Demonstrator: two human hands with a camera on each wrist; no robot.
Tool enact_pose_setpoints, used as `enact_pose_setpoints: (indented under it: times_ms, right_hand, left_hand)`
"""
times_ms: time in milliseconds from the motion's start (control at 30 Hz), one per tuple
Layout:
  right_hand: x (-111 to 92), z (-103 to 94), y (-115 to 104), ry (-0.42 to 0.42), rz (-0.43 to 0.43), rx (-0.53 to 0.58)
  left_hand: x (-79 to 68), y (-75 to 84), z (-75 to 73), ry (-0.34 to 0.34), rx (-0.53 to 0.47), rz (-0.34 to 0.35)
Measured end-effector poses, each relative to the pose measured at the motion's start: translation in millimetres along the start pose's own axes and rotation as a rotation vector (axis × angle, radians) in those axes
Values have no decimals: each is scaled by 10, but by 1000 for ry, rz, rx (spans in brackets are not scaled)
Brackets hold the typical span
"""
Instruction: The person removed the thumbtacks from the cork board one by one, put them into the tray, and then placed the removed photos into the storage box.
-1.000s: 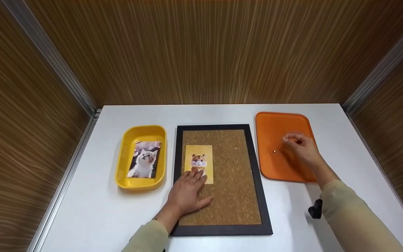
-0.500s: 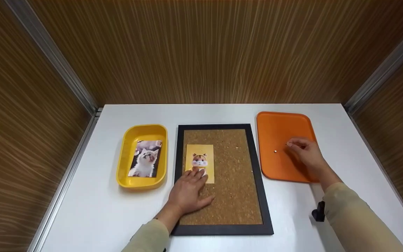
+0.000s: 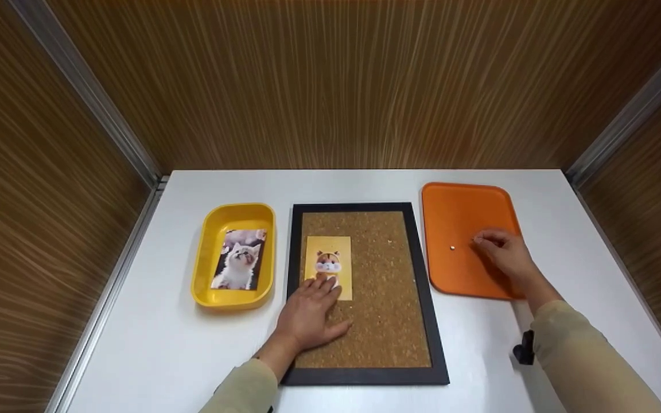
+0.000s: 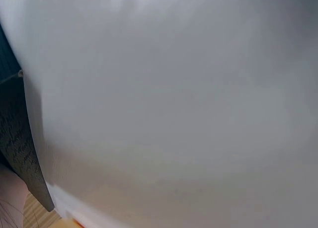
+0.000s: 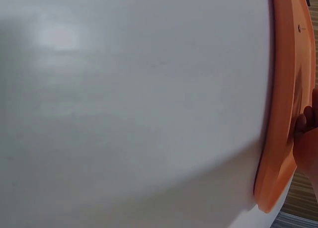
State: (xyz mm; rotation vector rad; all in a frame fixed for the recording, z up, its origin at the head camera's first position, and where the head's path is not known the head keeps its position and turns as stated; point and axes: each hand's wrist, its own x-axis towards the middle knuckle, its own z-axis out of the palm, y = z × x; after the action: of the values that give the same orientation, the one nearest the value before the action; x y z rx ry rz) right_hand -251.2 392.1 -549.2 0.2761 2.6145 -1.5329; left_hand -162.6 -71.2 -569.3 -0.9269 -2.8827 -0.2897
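My left hand [image 3: 310, 315] lies spread on the framed corkboard [image 3: 388, 332], its fingers resting on the lower part of a yellow picture card [image 3: 339, 246] with a cartoon animal. Over the orange tray [image 3: 457, 201], my right hand [image 3: 505, 252] pinches a tiny thumbtack [image 3: 473, 240] between thumb and fingertips; most of it is hidden. Another thumbtack [image 3: 452, 248] lies on the tray, left of that hand. In the right wrist view this loose thumbtack [image 5: 299, 28] shows its thin point, and part of the right hand [image 5: 308, 138] appears at the edge.
Left of the corkboard stands a yellow basin [image 3: 207, 241] holding a kitten photo [image 3: 240, 261]. Everything rests on a white table [image 3: 152, 344], with wood-patterned walls [image 3: 330, 86] behind and at both sides. White tabletop fills most of both wrist views.
My right hand has shifted slightly right and nearer to me over the tray, fingertips still pinched. The left hand stays on the card.
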Motion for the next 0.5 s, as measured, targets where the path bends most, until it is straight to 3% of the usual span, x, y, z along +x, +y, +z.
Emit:
enact_pose_setpoints:
  times_ms: [500]
  right_hand:
    - [39,7,61,-8,-43,4]
  left_hand:
    - [11,-3,7,31,11,17]
